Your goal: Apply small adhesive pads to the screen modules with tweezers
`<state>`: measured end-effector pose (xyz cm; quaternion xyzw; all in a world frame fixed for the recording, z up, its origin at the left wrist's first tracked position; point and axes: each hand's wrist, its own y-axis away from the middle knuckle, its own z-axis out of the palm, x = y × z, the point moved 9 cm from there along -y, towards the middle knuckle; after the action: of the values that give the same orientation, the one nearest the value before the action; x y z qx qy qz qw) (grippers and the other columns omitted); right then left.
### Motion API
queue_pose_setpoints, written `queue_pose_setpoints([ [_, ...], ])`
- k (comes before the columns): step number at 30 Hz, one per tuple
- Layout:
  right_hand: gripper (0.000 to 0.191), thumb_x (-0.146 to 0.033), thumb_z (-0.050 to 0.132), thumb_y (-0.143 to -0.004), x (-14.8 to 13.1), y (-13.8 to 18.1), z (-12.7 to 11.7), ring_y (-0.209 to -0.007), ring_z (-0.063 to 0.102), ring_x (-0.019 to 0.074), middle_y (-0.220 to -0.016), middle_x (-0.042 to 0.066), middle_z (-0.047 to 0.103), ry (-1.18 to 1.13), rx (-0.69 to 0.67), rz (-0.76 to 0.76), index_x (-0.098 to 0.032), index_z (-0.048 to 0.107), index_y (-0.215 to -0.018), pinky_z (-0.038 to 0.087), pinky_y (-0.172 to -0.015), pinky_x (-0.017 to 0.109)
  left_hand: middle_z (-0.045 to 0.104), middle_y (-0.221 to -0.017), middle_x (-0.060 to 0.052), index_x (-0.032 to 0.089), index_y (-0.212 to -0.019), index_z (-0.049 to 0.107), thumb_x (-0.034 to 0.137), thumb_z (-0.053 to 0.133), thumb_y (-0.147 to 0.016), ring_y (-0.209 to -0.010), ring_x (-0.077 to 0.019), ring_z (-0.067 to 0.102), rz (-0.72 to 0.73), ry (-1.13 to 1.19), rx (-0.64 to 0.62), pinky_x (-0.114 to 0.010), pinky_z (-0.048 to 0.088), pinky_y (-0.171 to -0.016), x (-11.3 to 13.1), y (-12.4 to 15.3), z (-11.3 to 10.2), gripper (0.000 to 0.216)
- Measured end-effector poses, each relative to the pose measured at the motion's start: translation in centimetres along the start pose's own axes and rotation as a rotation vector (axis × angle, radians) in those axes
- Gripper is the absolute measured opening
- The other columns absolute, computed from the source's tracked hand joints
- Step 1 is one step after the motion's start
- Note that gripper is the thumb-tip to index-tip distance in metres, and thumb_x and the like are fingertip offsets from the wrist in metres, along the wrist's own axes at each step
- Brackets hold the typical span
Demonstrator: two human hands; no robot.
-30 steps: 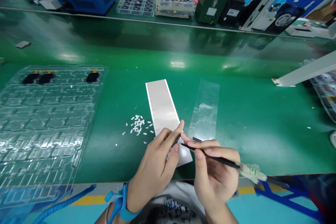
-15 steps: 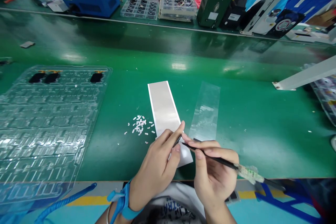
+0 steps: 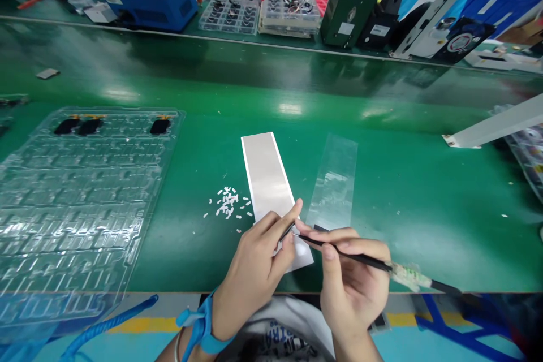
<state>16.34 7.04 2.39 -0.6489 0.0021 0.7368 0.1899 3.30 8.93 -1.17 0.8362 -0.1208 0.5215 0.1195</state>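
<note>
Between its thumb and fingers, my left hand (image 3: 258, 254) pinches a small dark flat piece (image 3: 287, 231), seen nearly edge-on and partly hidden. My right hand (image 3: 356, 271) grips black tweezers (image 3: 369, 261) with clear tape wrapped near the back end. Their tip is at the dark piece; whether it touches cannot be made out. Under both hands lies a long pale sheet (image 3: 268, 175) with white edges. Left of the sheet is a loose pile of tiny white bits (image 3: 229, 201). A clear plastic sleeve (image 3: 335, 181) lies to its right.
A clear moulded tray (image 3: 148, 164) fills the left side, with black screen-like pieces (image 3: 160, 126) in its far row. On the back ledge stand a blue machine (image 3: 156, 5), parts trays (image 3: 231, 14) and a green box (image 3: 348, 11). A white post (image 3: 496, 121) slants at right.
The whole view has shifted slightly. My right hand and the tweezers have moved a little to the right and nearer to me. My left hand keeps its pinch on the dark piece.
</note>
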Motion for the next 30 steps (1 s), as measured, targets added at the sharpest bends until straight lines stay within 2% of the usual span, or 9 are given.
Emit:
queue_pose_setpoints([
  [7,0.026,0.002,0.051,-0.091,-0.1,0.3,0.4,-0.100,0.073,0.0208,-0.096,0.004,0.070,0.065,-0.048,-0.048,-0.022,0.051,-0.101,0.065,-0.086,0.042,0.056,-0.089,-0.001,0.028,-0.153,0.038,0.015,0.040,-0.099,-0.068,-0.0130,0.053,0.005,-0.038,0.013,-0.023,0.047,-0.068,0.2,0.0,-0.2,0.055],
  [14,0.025,0.001,0.053,-0.090,-0.2,0.1,0.0,-0.097,0.074,0.0217,-0.095,0.005,0.071,0.046,-0.006,-0.049,-0.022,0.053,-0.101,0.066,-0.081,0.041,0.060,-0.094,-0.003,0.026,-0.152,0.038,0.020,0.035,-0.103,-0.080,-0.0160,0.061,0.007,-0.072,-0.003,-0.027,0.049,-0.072,0.2,-0.1,0.2,0.049],
  [17,0.023,-0.003,0.063,-0.086,-0.8,-0.7,-2.3,-0.085,0.074,0.0233,-0.090,0.005,0.072,0.086,0.136,-0.089,-0.020,0.054,-0.099,0.067,-0.073,0.043,0.065,-0.107,-0.008,0.020,-0.145,0.040,0.021,0.035,-0.103,-0.095,-0.0198,0.064,0.059,-0.154,0.024,-0.031,0.051,-0.082,2.3,0.4,-1.6,0.042],
  [20,0.024,-0.010,0.075,-0.080,-0.9,-1.6,-5.2,-0.080,0.073,0.0242,-0.086,0.003,0.070,0.192,0.303,-0.105,-0.019,0.058,-0.094,0.065,-0.078,0.049,0.067,-0.093,-0.003,0.020,-0.121,0.048,0.020,0.039,-0.103,-0.075,-0.0154,0.064,0.125,-0.247,0.139,-0.026,0.048,-0.067,6.1,-0.2,-5.7,0.021],
  [22,0.025,-0.015,0.079,-0.078,-0.2,-2.2,-6.4,-0.081,0.073,0.0246,-0.086,0.001,0.069,0.241,0.361,-0.042,-0.020,0.058,-0.092,0.064,-0.080,0.049,0.064,-0.080,0.002,0.021,-0.107,0.049,0.020,0.039,-0.103,-0.061,-0.0117,0.059,0.145,-0.272,0.260,-0.023,0.043,-0.058,8.3,-2.4,-9.0,0.011],
  [23,0.026,-0.018,0.080,-0.077,0.2,-2.4,-6.6,-0.080,0.073,0.0247,-0.086,0.001,0.068,0.247,0.367,-0.006,-0.020,0.058,-0.092,0.064,-0.078,0.048,0.065,-0.082,0.002,0.021,-0.104,0.049,0.021,0.039,-0.104,-0.063,-0.0111,0.060,0.158,-0.273,0.320,-0.022,0.043,-0.060,9.0,-4.2,-10.5,0.010],
  [25,0.027,-0.020,0.081,-0.076,0.9,-2.6,-6.6,-0.079,0.073,0.0244,-0.085,0.001,0.068,0.241,0.354,0.036,-0.020,0.058,-0.091,0.065,-0.074,0.044,0.066,-0.088,0.001,0.019,-0.106,0.052,0.022,0.039,-0.104,-0.072,-0.0125,0.064,0.157,-0.327,0.312,-0.023,0.045,-0.068,8.7,-9.3,-12.0,0.014],
  [27,0.026,-0.021,0.082,-0.076,1.6,-2.5,-6.6,-0.077,0.074,0.0244,-0.085,0.003,0.069,0.252,0.328,0.049,-0.019,0.059,-0.089,0.065,-0.072,0.042,0.066,-0.086,-0.001,0.016,-0.110,0.055,0.021,0.043,-0.103,-0.079,-0.0161,0.066,0.083,-0.420,0.233,-0.026,0.045,-0.073,6.0,-15.2,-12.3,0.015],
  [30,0.022,-0.027,0.082,-0.077,3.1,-2.5,-7.4,-0.072,0.074,0.0254,-0.083,0.007,0.072,0.288,0.260,0.010,-0.017,0.062,-0.080,0.066,-0.066,0.041,0.070,-0.094,-0.006,0.013,-0.109,0.061,0.018,0.046,-0.102,-0.087,-0.0178,0.067,-0.104,-0.529,0.148,-0.030,0.050,-0.080,-0.2,-22.3,-12.0,0.017],
])
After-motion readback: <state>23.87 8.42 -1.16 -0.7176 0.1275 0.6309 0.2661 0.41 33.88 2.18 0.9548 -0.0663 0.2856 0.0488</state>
